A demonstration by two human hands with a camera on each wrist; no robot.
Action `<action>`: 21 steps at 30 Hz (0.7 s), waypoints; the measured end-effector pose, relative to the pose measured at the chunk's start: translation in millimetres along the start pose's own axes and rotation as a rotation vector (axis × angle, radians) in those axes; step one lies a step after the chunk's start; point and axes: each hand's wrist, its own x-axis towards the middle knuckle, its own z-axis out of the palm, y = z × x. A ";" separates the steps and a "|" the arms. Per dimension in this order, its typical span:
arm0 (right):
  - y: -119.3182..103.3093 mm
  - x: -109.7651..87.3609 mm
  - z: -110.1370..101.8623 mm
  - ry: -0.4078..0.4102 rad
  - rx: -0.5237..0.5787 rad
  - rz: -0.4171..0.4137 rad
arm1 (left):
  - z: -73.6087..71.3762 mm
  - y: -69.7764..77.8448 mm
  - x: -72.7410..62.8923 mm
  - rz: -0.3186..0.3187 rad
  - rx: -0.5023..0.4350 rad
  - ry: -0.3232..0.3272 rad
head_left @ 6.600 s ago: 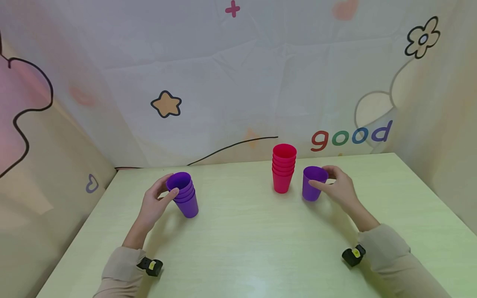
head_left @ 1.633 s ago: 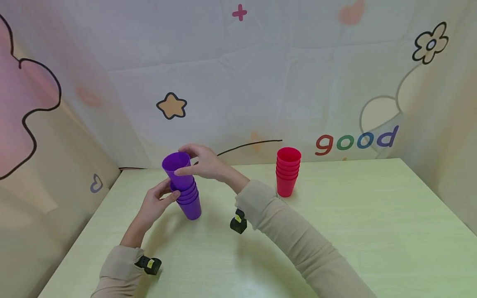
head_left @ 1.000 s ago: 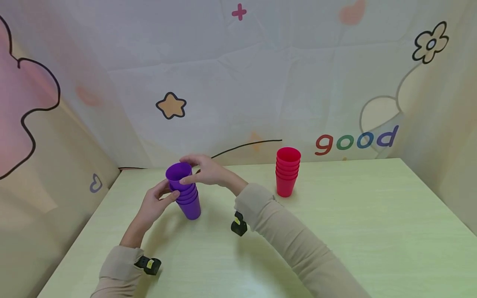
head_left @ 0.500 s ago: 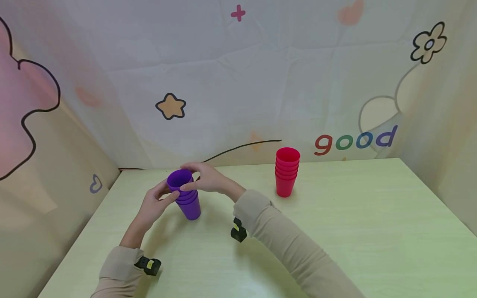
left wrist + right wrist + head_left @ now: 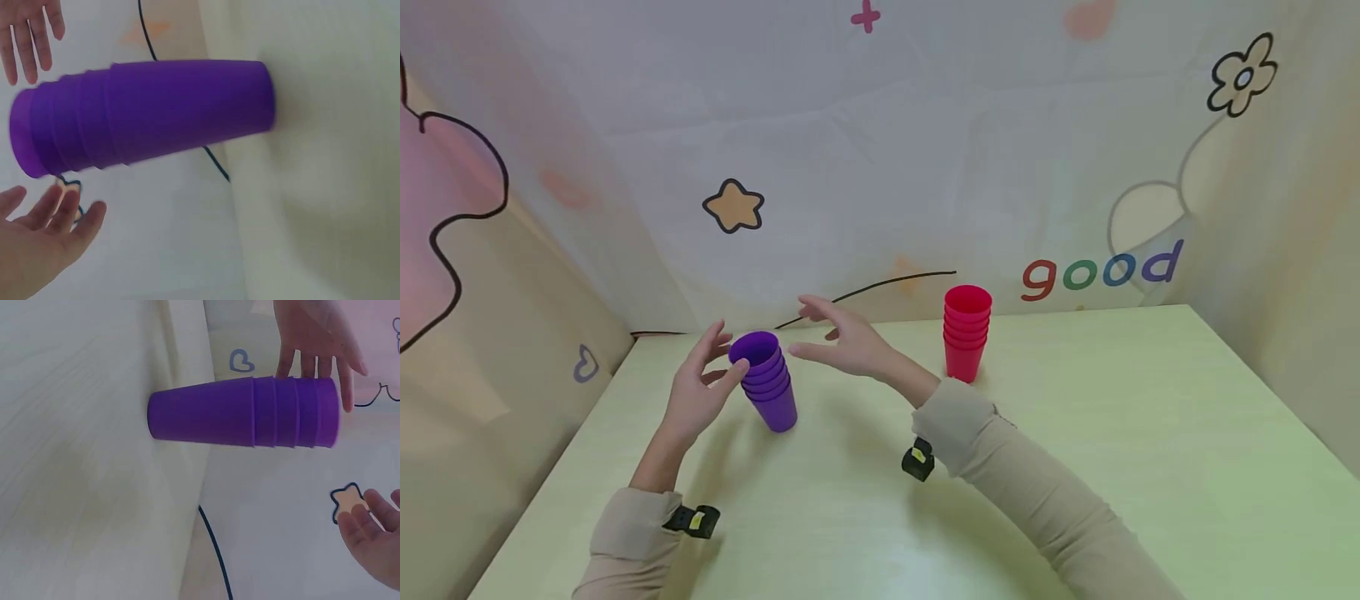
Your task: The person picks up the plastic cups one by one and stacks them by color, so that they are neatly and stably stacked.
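A stack of nested purple cups stands upright on the table, seen sideways in both wrist views as purple cups and purple cups. My left hand is at the stack's left side, fingers spread, thumb overlapping the top rim in the head view. In the left wrist view a gap shows between its fingertips and the cups. My right hand hovers to the right of the stack, fingers and thumb apart, holding nothing. A stack of nested red cups stands farther right, near the back edge.
Behind the pale green table hangs a printed cloth backdrop with a star, a flower and the word "good". Each sleeved wrist wears a small black camera, such as the right wrist camera.
The right hand carried a purple cup from beside the red cups, lowered it into the purple stack, then let go and drew back right. The left hand has loosened off the stack.
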 end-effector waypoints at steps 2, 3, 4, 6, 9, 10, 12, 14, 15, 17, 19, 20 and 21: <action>0.2 -7.3 -9.0 0.037 -0.014 -0.028 | 2.0 9.0 0.3 0.037 0.043 0.031; 0.8 -11.4 -13.8 0.056 -0.024 -0.041 | 3.7 13.9 0.6 0.055 0.075 0.042; 1.1 -15.9 -18.9 0.076 -0.036 -0.052 | 5.7 18.9 1.1 0.074 0.103 0.053; 1.2 -25.6 -30.4 0.112 -0.059 -0.068 | 11.4 30.6 3.1 0.125 0.155 0.072; 0.9 -41.8 -51.3 0.177 -0.090 -0.110 | 23.9 46.4 8.4 0.235 0.187 0.108; 1.0 -46.9 -58.9 0.205 -0.105 -0.132 | 28.9 52.0 10.2 0.279 0.190 0.119; 1.7 -56.3 -73.8 0.277 -0.162 -0.168 | 38.8 62.2 13.7 0.357 0.207 0.135; 3.9 -65.7 -89.3 0.353 -0.248 -0.193 | 49.1 71.1 16.7 0.414 0.230 0.139; 5.7 -70.2 -96.6 0.394 -0.289 -0.191 | 54.0 74.9 18.0 0.440 0.245 0.139; 11.3 -79.7 -111.9 0.456 -0.384 -0.172 | 64.1 80.3 21.0 0.468 0.288 0.139; 19.5 -89.2 -126.9 0.500 -0.481 -0.144 | 74.6 81.7 25.3 0.482 0.339 0.139; 24.5 -93.9 -134.1 0.517 -0.523 -0.128 | 80.2 81.7 27.6 0.475 0.366 0.131; 30.3 -98.7 -140.9 0.531 -0.563 -0.111 | 85.9 81.3 30.2 0.466 0.392 0.122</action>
